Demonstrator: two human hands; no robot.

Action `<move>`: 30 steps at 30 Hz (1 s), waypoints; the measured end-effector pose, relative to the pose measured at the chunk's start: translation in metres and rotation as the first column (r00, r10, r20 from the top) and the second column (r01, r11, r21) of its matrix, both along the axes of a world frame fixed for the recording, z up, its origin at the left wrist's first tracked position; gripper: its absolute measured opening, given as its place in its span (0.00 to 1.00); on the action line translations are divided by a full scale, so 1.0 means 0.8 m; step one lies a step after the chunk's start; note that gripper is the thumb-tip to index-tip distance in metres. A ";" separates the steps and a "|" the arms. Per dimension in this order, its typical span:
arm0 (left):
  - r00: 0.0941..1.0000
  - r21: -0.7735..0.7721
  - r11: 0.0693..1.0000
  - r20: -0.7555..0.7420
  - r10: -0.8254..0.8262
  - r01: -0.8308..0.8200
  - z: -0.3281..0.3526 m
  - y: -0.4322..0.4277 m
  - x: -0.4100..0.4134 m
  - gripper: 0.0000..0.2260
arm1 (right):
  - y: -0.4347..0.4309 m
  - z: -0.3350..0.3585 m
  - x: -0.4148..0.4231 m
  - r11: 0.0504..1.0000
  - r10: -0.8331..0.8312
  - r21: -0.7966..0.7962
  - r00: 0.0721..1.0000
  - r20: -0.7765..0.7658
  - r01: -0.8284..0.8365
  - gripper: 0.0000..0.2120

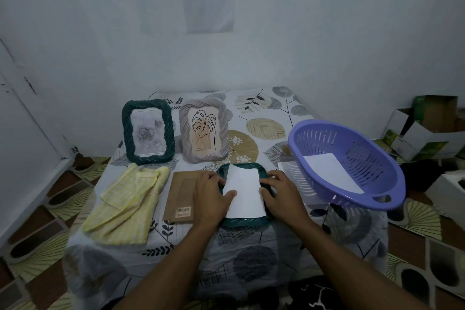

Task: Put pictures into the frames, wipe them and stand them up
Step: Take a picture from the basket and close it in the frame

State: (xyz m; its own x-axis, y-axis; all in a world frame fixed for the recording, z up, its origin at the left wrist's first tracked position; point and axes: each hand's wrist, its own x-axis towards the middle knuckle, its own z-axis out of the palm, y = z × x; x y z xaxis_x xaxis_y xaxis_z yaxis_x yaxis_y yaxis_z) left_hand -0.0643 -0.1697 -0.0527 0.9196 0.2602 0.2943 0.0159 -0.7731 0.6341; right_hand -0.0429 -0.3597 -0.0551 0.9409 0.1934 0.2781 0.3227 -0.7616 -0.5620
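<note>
Centrally, green frame (243, 220) flat on tabletop (251, 246); white sheet (243, 191) on it, pressed by left hand (214, 199) and right hand (281, 196), fingers spread. Behind it: 2 frames upright.

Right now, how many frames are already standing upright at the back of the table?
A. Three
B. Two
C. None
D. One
B: a dark green frame and a grey frame stand side by side with pictures in them, while a third green frame lies flat under a white sheet between the left hand and right hand.
</note>
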 end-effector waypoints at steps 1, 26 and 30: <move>1.000 -0.010 1.000 -0.002 -0.001 0.001 0.001 0.000 0.001 0.11 | 0.000 0.000 0.000 1.000 -0.001 0.000 1.000 -0.002 0.001 0.14; 0.974 -0.777 0.629 -0.120 -0.193 0.029 0.066 -0.074 0.037 0.06 | -0.095 0.122 0.018 0.969 -0.134 -0.230 0.971 -0.196 0.087 0.20; 0.955 -0.804 0.595 -0.161 -0.249 0.019 0.062 -0.110 0.054 0.09 | -0.111 0.138 0.020 0.988 -0.119 -0.112 0.981 -0.152 0.103 0.19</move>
State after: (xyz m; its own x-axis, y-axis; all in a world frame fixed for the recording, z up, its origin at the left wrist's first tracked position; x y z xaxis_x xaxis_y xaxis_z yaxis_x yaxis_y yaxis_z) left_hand -0.0211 -0.2577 -0.0028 0.9704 0.1511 -0.1885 0.1875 0.0211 0.9820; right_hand -0.0271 -0.4484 0.0554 0.9886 0.1050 0.1082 0.1461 -0.8443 -0.5155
